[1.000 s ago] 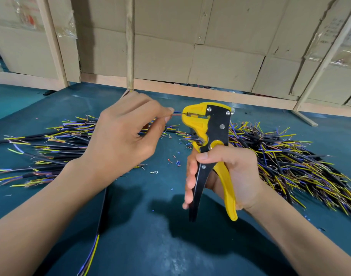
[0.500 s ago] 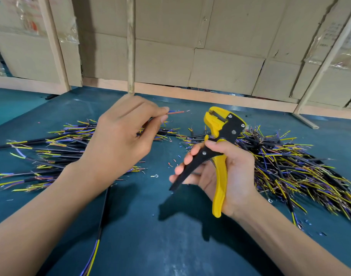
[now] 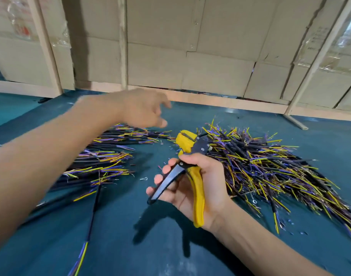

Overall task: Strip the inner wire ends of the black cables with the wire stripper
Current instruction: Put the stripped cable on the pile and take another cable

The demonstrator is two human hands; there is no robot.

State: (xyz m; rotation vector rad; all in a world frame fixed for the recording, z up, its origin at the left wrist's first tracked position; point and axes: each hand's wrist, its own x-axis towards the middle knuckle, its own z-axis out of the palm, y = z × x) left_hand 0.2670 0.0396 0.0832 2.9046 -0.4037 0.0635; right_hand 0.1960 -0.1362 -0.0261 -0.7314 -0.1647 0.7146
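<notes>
A teal table surface (image 3: 170, 246) fills the lower frame, its far edge meeting a pale wooden rail and cardboard-panelled wall (image 3: 210, 66) across the top. At right centre spreads a large heap of black cables with yellow and purple inner wires (image 3: 270, 172), reaching toward the right edge; a smaller pile of similar black cables (image 3: 103, 162) lies left of centre. Between the two piles runs a bare strip of table, widening toward the bottom edge. The left hand (image 3: 142, 110), blurred, hovers above the far end of the left pile, fingers loosely spread, holding nothing visible. The right hand (image 3: 196, 186), at centre, grips the yellow-and-black wire stripper (image 3: 190, 166) by its splayed handles, head pointing up.
</notes>
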